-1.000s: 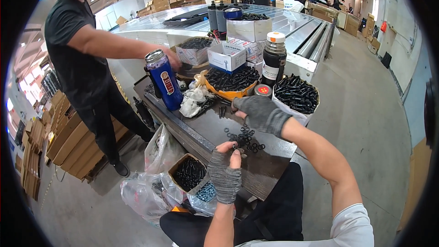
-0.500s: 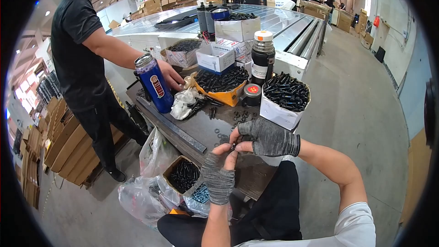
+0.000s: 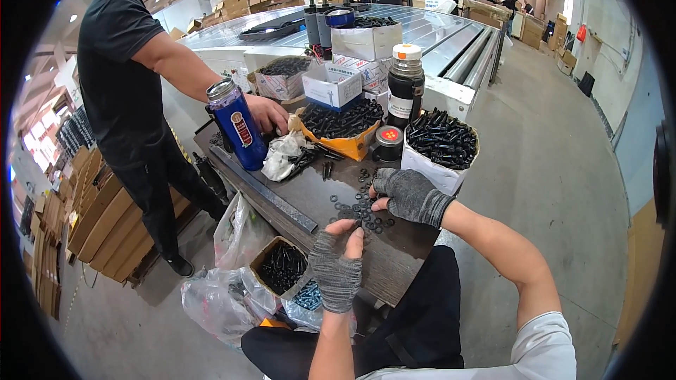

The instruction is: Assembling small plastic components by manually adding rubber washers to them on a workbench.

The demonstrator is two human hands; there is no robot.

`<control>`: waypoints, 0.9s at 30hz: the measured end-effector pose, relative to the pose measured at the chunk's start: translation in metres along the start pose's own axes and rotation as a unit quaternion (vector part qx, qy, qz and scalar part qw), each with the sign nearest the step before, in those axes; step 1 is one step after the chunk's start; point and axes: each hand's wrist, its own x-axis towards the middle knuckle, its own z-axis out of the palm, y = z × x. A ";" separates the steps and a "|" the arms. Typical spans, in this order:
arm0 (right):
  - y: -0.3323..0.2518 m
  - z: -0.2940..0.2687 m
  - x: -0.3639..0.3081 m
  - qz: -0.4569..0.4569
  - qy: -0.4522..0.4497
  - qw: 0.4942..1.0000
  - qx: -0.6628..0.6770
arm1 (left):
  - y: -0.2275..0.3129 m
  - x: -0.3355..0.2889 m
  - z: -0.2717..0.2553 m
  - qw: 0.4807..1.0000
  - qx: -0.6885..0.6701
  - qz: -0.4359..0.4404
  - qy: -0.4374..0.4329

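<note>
My left hand (image 3: pixel 338 267), in a grey fingerless glove, is closed, with thumb and forefinger around a small dark fastener (image 3: pixel 358 224) whose exact kind I cannot make out. My right hand (image 3: pixel 412 197), gloved the same way, reaches down at the right side of loose black ring washers (image 3: pixel 362 209) scattered on the brown tabletop (image 3: pixel 303 197). Its fingers are curled with the thumb close to them; anything between the fingertips is hidden. A white box of black bolts (image 3: pixel 441 142) stands just beyond that hand. Several loose bolts (image 3: pixel 327 169) lie farther off.
A black thermos (image 3: pixel 405 91), its cup (image 3: pixel 388 143), an orange-edged box of bolts (image 3: pixel 340 123) and a blue bottle (image 3: pixel 238 127) stand on the table. Below sits a carton of black screws (image 3: pixel 282 269). On the left, a person (image 3: pixel 130 77) reaches in behind the bottle.
My right hand has parted from my left and moved right to the washers, uncovering them. My left hand stays nearly in place. The other person's hand has shifted slightly.
</note>
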 end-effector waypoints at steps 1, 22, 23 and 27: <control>0.001 0.000 0.001 -0.015 0.006 1.000 0.005 | -0.001 0.000 0.000 1.000 0.011 0.019 -0.002; -0.022 -0.023 -0.019 0.115 -0.090 0.856 0.496 | -0.002 -0.001 0.002 0.999 0.036 -0.006 -0.028; -0.022 -0.022 -0.021 0.114 -0.095 0.843 0.518 | -0.004 -0.001 0.003 0.999 0.028 -0.003 -0.030; -0.025 -0.023 -0.019 0.133 -0.111 0.841 0.512 | -0.013 0.000 0.004 0.999 0.027 0.018 -0.019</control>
